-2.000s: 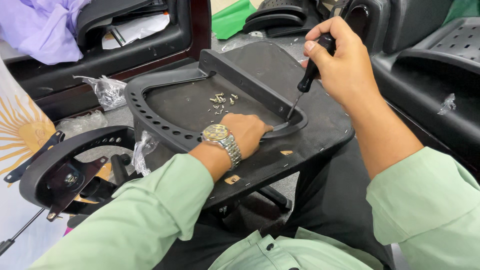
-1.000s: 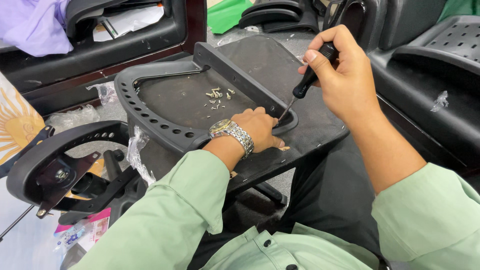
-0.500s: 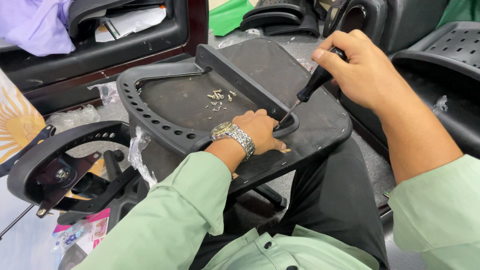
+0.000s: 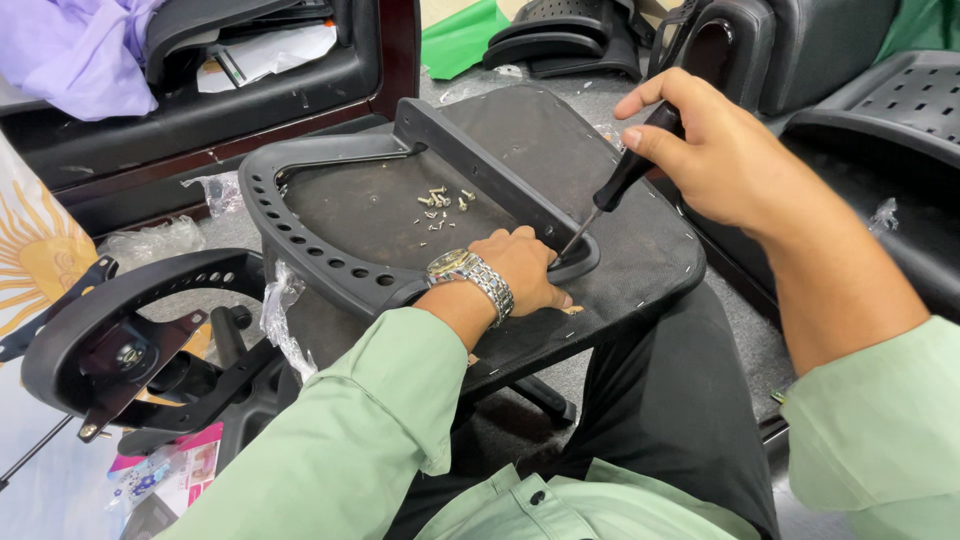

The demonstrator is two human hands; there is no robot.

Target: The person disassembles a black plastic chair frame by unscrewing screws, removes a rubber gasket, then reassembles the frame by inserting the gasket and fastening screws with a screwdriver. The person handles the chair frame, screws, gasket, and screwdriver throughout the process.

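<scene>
A black chair seat base point(image 4: 620, 240) lies upside down across my lap. A curved black plastic frame point(image 4: 330, 265) with a row of holes rests on it. My left hand point(image 4: 525, 270), with a metal watch on the wrist, presses on the frame's right end. My right hand point(image 4: 715, 150) grips a black-handled screwdriver point(image 4: 620, 190), its tip set down into the frame just beside my left fingers. Several small loose screws point(image 4: 440, 205) lie on the seat base inside the frame.
A black chair armrest part point(image 4: 110, 340) lies at the lower left by crumpled plastic wrap point(image 4: 280, 310). More black chair parts point(image 4: 880, 100) crowd the right and far side. A purple cloth point(image 4: 70, 50) and a green bag point(image 4: 460, 35) lie beyond.
My right hand has tilted the screwdriver and lowered slightly while its tip stays at the frame's end. The left hand holds its place. The view has shifted a little.
</scene>
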